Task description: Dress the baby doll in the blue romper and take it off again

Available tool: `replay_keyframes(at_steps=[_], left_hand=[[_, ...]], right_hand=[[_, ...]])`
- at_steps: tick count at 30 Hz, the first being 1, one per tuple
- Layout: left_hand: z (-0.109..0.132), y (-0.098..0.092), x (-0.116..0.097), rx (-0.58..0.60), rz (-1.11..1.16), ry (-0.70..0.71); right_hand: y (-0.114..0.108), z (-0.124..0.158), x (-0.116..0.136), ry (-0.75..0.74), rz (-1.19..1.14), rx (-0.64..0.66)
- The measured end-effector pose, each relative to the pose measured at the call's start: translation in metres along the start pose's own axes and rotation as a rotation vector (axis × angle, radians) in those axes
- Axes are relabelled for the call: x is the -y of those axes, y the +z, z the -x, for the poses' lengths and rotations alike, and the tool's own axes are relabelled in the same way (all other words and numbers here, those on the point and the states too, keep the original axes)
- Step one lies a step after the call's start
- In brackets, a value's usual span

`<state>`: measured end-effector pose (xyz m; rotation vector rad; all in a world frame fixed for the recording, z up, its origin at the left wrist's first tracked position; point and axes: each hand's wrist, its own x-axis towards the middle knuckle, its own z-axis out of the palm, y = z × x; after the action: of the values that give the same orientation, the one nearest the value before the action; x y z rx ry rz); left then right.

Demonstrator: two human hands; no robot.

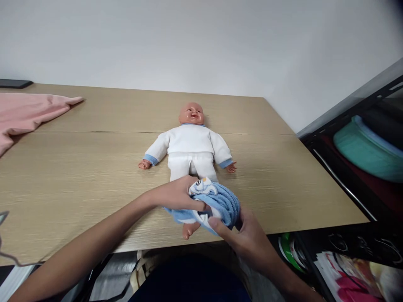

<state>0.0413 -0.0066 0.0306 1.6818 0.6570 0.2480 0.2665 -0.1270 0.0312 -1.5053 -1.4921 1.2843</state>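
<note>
A baby doll (190, 140) in a white top and white trousers with blue cuffs lies on its back on the wooden table (103, 176), head toward the wall. Over its lower legs is a bunched blue and white patterned cloth (226, 203), soft like a towel. My left hand (179, 193) grips the cloth from the left, thumb and fingers around its edge. From the right, my right hand (244, 235) pinches the cloth with the thumb on top. One bare doll foot (190, 230) shows below the cloth; the other foot is hidden.
A pink cloth (28, 115) lies at the table's left, with a dark flat object (15, 83) behind it. At the right stands a black rack (346, 167) holding a green item (368, 147). A thin cable (19, 262) is at the lower left.
</note>
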Motion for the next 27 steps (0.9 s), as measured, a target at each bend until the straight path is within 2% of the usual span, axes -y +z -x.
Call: replay_keyframes(at_steps=[3, 5, 7, 9, 11, 14, 16, 18, 23, 27], left_hand=[[-0.002, 0.011, 0.0, -0.105, -0.11, 0.152], [-0.003, 0.015, 0.001, -0.101, -0.154, 0.13], [-0.003, 0.019, 0.001, -0.097, -0.239, 0.038], [-0.004, 0.023, -0.001, -0.084, -0.374, -0.042], [-0.005, 0.025, -0.004, -0.044, -0.475, -0.083], [-0.005, 0.029, -0.003, 0.006, -0.554, -0.071], [-0.004, 0.03, 0.0, 0.012, -0.578, -0.039], [-0.004, 0.03, 0.002, 0.012, -0.566, 0.002], [-0.006, 0.03, 0.005, -0.018, -0.507, 0.005], [-0.007, 0.031, 0.008, -0.055, -0.423, 0.007]], right_hand=[[0.011, 0.011, -0.006, -0.127, 0.272, -0.281], [0.013, 0.014, -0.014, -0.143, 0.468, -0.385], [0.012, 0.016, -0.022, -0.088, 0.62, -0.439], [0.008, 0.016, -0.026, -0.017, 0.68, -0.42], [0.005, 0.016, -0.027, 0.069, 0.653, -0.33], [0.0, 0.015, -0.026, 0.187, 0.485, -0.147], [-0.001, 0.014, -0.029, 0.219, 0.348, -0.084], [0.0, 0.014, -0.036, 0.2, 0.265, -0.097], [0.01, 0.015, -0.066, 0.117, 0.165, -0.247], [0.015, 0.016, -0.084, 0.17, 0.148, -0.324]])
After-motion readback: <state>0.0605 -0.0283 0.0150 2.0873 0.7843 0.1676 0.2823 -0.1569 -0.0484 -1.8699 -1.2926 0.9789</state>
